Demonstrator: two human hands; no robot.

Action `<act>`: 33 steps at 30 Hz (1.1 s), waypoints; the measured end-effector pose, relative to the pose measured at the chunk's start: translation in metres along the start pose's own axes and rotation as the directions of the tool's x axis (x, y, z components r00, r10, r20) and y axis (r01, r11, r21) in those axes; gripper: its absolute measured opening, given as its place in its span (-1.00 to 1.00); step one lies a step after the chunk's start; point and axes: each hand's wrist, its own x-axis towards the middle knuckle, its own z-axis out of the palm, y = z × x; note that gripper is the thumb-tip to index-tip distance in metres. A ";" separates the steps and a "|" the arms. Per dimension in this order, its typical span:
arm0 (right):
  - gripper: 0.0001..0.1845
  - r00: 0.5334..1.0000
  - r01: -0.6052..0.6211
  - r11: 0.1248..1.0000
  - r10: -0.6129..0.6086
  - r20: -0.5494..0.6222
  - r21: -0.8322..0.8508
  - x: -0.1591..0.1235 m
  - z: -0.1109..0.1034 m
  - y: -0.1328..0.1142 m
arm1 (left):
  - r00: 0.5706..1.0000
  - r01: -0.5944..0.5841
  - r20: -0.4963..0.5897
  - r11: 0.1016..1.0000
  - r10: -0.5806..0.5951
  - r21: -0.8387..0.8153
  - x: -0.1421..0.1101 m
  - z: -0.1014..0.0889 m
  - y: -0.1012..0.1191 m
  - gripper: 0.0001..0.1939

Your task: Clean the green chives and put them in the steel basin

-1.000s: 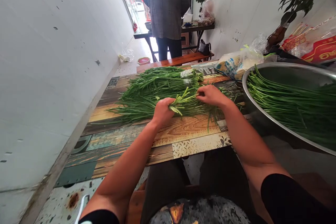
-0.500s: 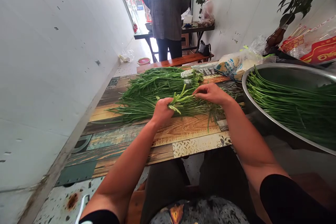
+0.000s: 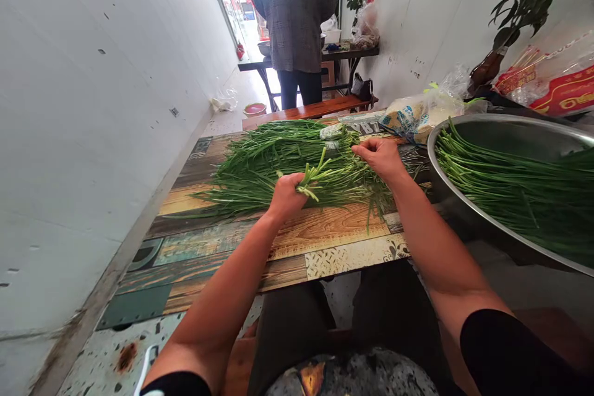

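My left hand [image 3: 286,197] is closed round a small bunch of Chinese chives [image 3: 316,182], its pale stem ends sticking out to the right. My right hand [image 3: 381,158] is apart from that bunch, up and to its right, thumb and fingers pinched together. Whatever is between those fingertips is too small to make out. Behind the hands lie bundles of long green chives [image 3: 271,147], with pale wrapping [image 3: 331,131] round their stem ends. Loose stem scraps [image 3: 383,195] are scattered below and beside my right hand.
On the right stands a large metal bowl [image 3: 457,198] with many chives [image 3: 505,176] in it. Plastic bags [image 3: 417,114] and a leafy plant [image 3: 515,0] are behind it. A person [image 3: 297,18] stands at another table beyond the bench [image 3: 315,109]. A white wall [image 3: 102,111] runs along the left.
My right hand first moved left to the stem ends of the held bunch, then drew back up and to the right. My left hand has kept its hold, nearly still.
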 end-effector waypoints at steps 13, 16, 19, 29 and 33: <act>-0.66 0.907 0.171 0.984 -0.138 0.398 -0.049 -0.010 0.014 -0.009 | 0.999 -0.011 0.044 0.999 0.009 0.052 -0.001 0.000 0.004 -0.88; -0.58 0.765 0.174 0.981 -0.081 0.639 -0.083 -0.016 0.014 -0.017 | 0.998 -0.024 0.064 0.999 0.021 0.041 -0.001 -0.001 0.004 -0.86; -0.57 0.720 0.203 0.976 -0.098 0.687 -0.073 -0.016 0.007 -0.019 | 0.997 -0.043 0.072 0.998 0.040 0.036 0.000 -0.004 0.001 -0.83; -0.50 0.845 0.074 0.996 -0.087 0.527 0.045 -0.011 0.006 -0.014 | 1.000 -0.026 0.012 0.999 0.025 0.046 0.002 -0.006 -0.003 -0.75; -0.53 0.774 0.206 0.976 -0.117 0.622 -0.074 -0.019 0.024 -0.016 | 0.998 -0.038 0.042 0.998 0.036 0.053 0.001 -0.005 -0.001 -0.80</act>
